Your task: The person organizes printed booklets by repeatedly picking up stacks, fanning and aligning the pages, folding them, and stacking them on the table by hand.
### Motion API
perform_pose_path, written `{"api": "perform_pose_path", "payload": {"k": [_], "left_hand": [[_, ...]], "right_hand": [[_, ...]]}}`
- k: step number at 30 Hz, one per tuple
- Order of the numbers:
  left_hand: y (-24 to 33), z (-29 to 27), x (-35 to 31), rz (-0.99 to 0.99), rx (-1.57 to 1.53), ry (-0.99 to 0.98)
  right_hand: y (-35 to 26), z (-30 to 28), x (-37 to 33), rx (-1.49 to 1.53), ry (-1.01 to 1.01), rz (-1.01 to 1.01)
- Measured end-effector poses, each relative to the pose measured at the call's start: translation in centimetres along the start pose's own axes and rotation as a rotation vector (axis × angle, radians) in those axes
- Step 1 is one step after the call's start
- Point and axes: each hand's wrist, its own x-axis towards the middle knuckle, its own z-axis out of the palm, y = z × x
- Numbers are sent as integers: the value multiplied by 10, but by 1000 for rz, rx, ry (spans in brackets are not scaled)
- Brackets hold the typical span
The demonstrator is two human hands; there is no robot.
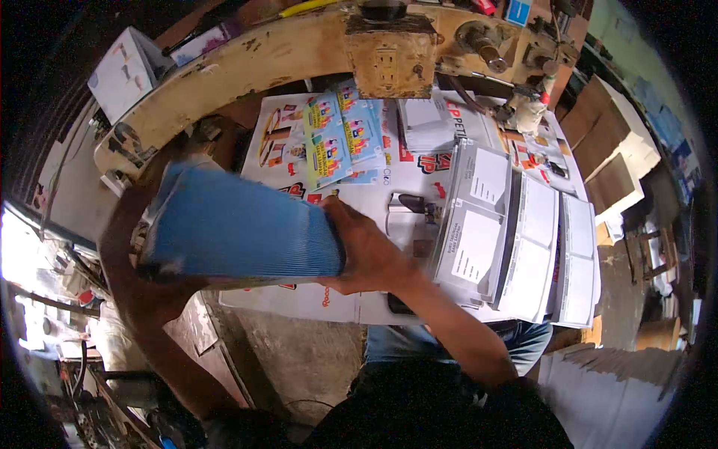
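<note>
A thick stack of blue-edged paper sheets or booklets point(243, 224) is held up off the table at the left, its ridged edge facing me. My left hand point(146, 295) is closed on its left end and lower edge, with the fingers partly in shadow. Around the right end, my right hand point(366, 247) presses with its thumb up at the top corner. Past the stack lie colourful yellow-and-blue printed booklets point(327, 146) on the printed sheet point(351, 299) that covers the table. Right of my right hand stand rows of white-and-grey printed booklets point(479, 224).
A worn cream machine beam point(277, 60) with a boxy housing point(393, 56) spans the far side of the table. Another pile of pale sheets point(426, 123) sits below it. Cardboard boxes point(613, 142) stand at the right, and a white box point(127, 71) at the far left.
</note>
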Motion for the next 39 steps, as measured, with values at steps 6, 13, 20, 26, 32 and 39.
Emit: {"api": "perform_pose_path", "payload": {"k": [6,13,20,26,32,39], "left_hand": [[65,24,29,283,277,-248],[56,19,28,221,267,-270],[47,-6,20,174,223,-69],[-24,18,-21,-76,-151,255],[-81,90,-102,-515,-639,169],[-35,99,-107,-467,-350,30]], "right_hand": [[24,48,-26,489,104,58],[43,71,-36,571,13,153],[36,71,-34,419,43,53],[2,-12,-28,-72,-9,49],[-14,-67,20,-483,-151,-130],[17,-48,22,-614,-474,-17]]}}
